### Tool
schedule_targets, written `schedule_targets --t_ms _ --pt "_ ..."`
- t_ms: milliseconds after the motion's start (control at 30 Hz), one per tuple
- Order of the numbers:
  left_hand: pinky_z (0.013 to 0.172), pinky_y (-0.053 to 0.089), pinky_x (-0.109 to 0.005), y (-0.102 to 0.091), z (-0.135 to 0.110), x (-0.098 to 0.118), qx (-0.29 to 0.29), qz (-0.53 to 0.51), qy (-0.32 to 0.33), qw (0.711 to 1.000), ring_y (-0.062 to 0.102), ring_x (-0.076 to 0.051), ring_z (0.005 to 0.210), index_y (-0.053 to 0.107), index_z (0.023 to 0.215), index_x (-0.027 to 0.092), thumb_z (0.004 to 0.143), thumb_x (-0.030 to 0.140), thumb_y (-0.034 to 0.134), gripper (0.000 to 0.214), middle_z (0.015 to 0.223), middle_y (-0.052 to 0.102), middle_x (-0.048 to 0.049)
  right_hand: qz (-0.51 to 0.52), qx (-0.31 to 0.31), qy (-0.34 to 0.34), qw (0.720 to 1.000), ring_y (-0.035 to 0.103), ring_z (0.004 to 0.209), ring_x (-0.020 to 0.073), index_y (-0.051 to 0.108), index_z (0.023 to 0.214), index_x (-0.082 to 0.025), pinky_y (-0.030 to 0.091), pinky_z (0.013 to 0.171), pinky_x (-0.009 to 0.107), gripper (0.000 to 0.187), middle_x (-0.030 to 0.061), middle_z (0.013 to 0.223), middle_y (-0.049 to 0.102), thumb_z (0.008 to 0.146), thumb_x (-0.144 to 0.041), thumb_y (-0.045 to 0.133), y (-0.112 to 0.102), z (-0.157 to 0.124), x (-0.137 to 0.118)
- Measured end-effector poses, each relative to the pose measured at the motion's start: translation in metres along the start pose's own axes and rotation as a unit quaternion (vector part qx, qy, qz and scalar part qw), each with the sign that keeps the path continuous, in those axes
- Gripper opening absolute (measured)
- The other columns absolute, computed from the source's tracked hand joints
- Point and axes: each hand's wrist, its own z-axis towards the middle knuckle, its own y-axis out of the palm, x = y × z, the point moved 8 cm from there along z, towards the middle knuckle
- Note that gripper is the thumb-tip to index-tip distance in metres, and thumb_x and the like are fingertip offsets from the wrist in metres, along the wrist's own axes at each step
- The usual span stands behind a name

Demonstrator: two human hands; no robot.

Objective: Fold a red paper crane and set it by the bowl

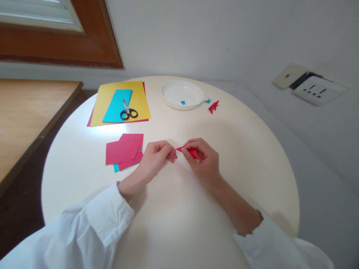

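Note:
A small folded red paper point(193, 152) is held above the middle of the round table, stretched between both hands. My right hand point(203, 158) is closed on its wider part, the thumb pressed against the near side. The thumb and fingers of my left hand point(161, 151) pinch its thin pointed end. Fingers cover part of the folds, so the full shape is hidden. Left of my left hand lie several red paper squares point(123, 149), overlapping, with a blue sheet point(116, 168) peeking out below them.
Scissors point(128, 111) rest on blue paper point(114, 106) over larger yellow sheets point(101, 101). A white dish point(165, 100) at the back holds a tiny blue piece point(183, 102). Beside it sit blue point(208, 101) and red point(213, 107) folded paper figures. A wall socket point(316, 89) is at right.

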Motion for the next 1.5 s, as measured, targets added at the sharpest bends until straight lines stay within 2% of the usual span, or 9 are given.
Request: schedule_targets --t_ms 167,267,633,867,1067,1267,1500 --pt "0.066 0.049 -0.027 0.003 -0.001 0.006 -0.013 0.015 0.026 0.999 0.060 -0.013 0.062 0.065 0.067 0.014 0.069 0.024 0.059 0.012 0.064 0.064 -0.0021 0.001 0.013 0.010 1.000 0.059 0.073 0.0151 0.060 0.074 -0.021 0.049 0.065 0.031 0.006 0.0034 0.079 0.062 0.079 -0.020 0.060 -0.002 0.001 0.002" --pt "0.064 0.049 -0.026 0.006 -0.003 0.012 -0.026 0.066 0.042 0.997 0.061 -0.014 0.064 0.067 0.072 0.014 0.072 0.027 0.060 0.015 0.069 0.067 -0.0036 0.005 0.017 0.022 1.000 0.059 0.073 0.0153 0.060 0.073 -0.021 0.050 0.064 0.030 0.006 0.0036 0.079 0.062 0.079 -0.021 0.060 -0.002 0.001 0.003" --pt "0.056 0.046 -0.023 0.004 -0.005 0.019 -0.013 0.134 0.091 0.987 0.062 -0.016 0.063 0.066 0.066 0.016 0.076 0.027 0.058 0.018 0.064 0.068 -0.0042 0.000 0.024 0.024 0.999 0.059 0.071 0.0145 0.059 0.072 -0.021 0.050 0.063 0.029 0.007 0.0031 0.077 0.061 0.078 -0.020 0.061 -0.003 0.001 0.001" --pt "0.056 0.046 -0.025 0.004 -0.005 0.018 -0.016 0.130 0.095 0.987 0.059 -0.015 0.061 0.066 0.065 0.016 0.078 0.029 0.057 0.020 0.062 0.066 -0.0038 -0.012 0.032 0.021 0.999 0.059 0.072 0.0152 0.060 0.072 -0.021 0.050 0.064 0.030 0.006 0.0034 0.078 0.063 0.078 -0.021 0.061 -0.004 0.000 0.002" --pt "0.064 0.048 -0.024 0.006 -0.006 0.017 -0.034 0.082 0.092 0.992 0.061 -0.014 0.065 0.065 0.066 0.016 0.078 0.027 0.057 0.018 0.066 0.067 -0.0030 -0.003 0.036 0.023 0.999 0.059 0.072 0.0150 0.060 0.072 -0.021 0.049 0.064 0.030 0.007 0.0030 0.078 0.062 0.079 -0.019 0.061 -0.005 0.000 0.003" --pt "0.059 0.048 -0.024 0.006 -0.007 0.019 -0.020 0.121 0.078 0.989 0.062 -0.015 0.063 0.068 0.072 0.014 0.076 0.029 0.060 0.017 0.067 0.068 -0.0039 0.007 0.036 0.029 0.999 0.059 0.072 0.0149 0.060 0.073 -0.021 0.049 0.062 0.029 0.006 0.0029 0.079 0.062 0.078 -0.019 0.061 -0.006 0.000 0.004" --pt "0.054 0.044 -0.022 0.004 -0.007 0.021 -0.002 0.138 0.090 0.986 0.059 -0.013 0.058 0.065 0.064 0.015 0.077 0.026 0.059 0.018 0.061 0.066 -0.0028 0.003 0.036 0.031 0.999 0.059 0.071 0.0146 0.060 0.072 -0.021 0.049 0.061 0.028 0.006 0.0027 0.077 0.062 0.078 -0.019 0.061 -0.005 -0.001 0.003"
